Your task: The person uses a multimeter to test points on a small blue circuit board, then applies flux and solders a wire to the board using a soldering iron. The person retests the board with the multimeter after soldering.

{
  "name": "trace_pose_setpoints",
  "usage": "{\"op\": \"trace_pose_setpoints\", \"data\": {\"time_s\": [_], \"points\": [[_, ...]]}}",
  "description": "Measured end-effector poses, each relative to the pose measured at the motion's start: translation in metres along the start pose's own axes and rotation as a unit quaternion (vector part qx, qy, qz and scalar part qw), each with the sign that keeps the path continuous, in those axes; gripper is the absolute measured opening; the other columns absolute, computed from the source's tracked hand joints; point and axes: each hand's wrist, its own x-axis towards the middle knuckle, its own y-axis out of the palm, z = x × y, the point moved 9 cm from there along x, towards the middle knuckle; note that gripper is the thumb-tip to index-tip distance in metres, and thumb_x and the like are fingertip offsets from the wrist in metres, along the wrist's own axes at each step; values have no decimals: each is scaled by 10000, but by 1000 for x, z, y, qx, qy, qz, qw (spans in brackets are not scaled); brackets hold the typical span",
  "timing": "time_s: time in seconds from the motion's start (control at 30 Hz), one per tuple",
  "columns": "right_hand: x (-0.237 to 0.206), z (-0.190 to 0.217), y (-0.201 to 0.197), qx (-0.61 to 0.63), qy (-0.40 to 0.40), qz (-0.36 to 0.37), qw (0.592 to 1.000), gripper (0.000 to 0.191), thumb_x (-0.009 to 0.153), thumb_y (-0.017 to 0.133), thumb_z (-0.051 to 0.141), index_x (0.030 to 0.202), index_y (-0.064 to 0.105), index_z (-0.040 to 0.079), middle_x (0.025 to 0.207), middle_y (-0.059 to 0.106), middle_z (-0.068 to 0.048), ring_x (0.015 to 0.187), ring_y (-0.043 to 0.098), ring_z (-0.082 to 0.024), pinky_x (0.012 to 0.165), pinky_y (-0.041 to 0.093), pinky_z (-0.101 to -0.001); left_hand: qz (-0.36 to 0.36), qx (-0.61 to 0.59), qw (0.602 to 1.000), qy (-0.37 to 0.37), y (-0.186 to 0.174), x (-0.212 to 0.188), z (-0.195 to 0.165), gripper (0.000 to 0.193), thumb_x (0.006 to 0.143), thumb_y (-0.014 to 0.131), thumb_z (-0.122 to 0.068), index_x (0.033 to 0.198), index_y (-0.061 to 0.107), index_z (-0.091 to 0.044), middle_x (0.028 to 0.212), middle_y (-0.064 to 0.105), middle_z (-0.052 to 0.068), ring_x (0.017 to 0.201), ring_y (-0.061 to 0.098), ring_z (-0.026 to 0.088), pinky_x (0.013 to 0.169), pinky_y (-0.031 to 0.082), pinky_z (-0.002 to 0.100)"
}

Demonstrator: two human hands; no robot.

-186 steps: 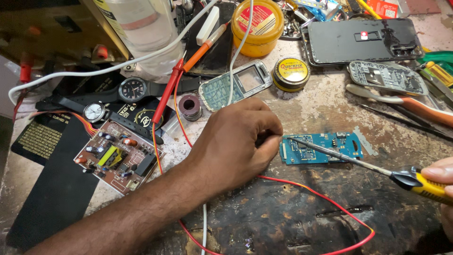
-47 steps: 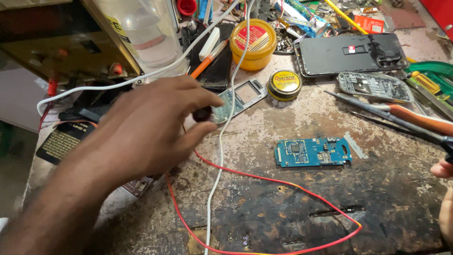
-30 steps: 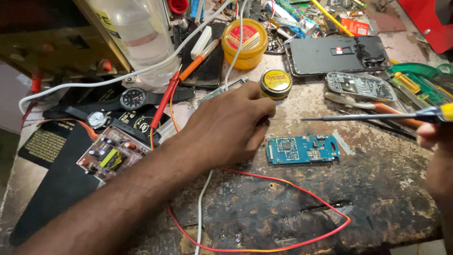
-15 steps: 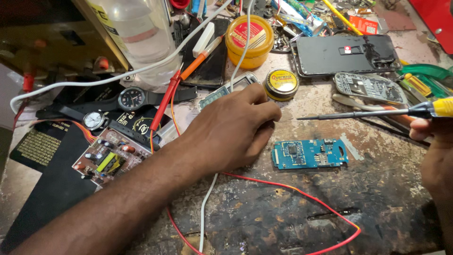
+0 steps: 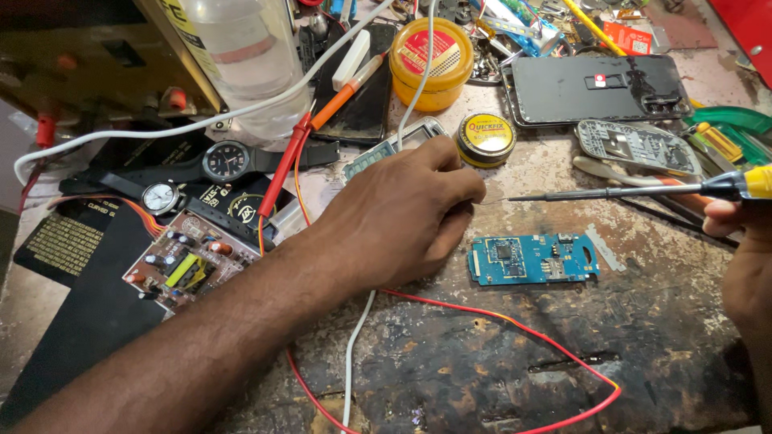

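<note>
1. The left hand [image 5: 402, 217] rests curled on the surface [image 5: 659, 321], pinching a thin wire; the right hand [image 5: 744, 241] grips a soldering iron [image 5: 627, 191].
2. The blue circuit board [image 5: 533, 259] lies just beside the left hand: light, stiff, fragile, probably best held by its edges.

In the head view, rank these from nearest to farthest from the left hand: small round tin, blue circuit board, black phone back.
Measured from the left hand:
1. Small round tin, just beyond the fingertips.
2. Blue circuit board, to its right.
3. Black phone back, far upper right.

Two round yellow labelled tins [image 5: 431, 60]
</note>
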Motion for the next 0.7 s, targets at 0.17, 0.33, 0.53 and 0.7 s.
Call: {"op": "trace_pose_setpoints", "data": {"time_s": [0.17, 0.33, 0.53, 0.7], "points": [[0, 7, 7, -29, -9, 17, 999, 432, 1214, 368, 297, 1097, 619, -34, 1029, 702, -175, 855, 653, -191, 970, 546, -322, 1, 0, 1000, -3, 0, -1, 1, 213, 890, 674, -178, 1070, 718, -74, 1092, 641, 153, 941, 694, 343, 797, 549, 465], [2, 14, 12, -20, 13, -11, 1000, 439, 1237, 347, 307, 1143, 605, -35, 1028, 680, -175, 909, 684, -211, 828, 555, -285, 2, 0, 1000, -2, 0, -1, 0, 210, 891, 675, -176, 1069, 720, -75, 1092, 640, 152, 945, 695, 340, 798, 550, 463], [1, 29, 23, -9, 1, 12, 1000, 409, 1223, 353, 300, 1157, 579, -34, 1044, 652, -164, 958, 680, -212, 871, 573, -294, 2, -2, 1000, -4, 1, -1, 1, 209, 891, 678, -181, 1067, 723, -77, 1091, 640, 149, 947, 696, 332, 805, 550, 458], [1, 31, 26, -17, -17, 25, 999, 435, 1226, 341, 332, 1151, 598, -11, 1045, 671, -146, 958, 689, -193, 891, 577, -288, 2, -1, 1000, -3, 2, -1, 2, 209, 895, 677, -180, 1070, 723, -75, 1091, 638, 149, 948, 697, 330, 809, 550, 457]]}}
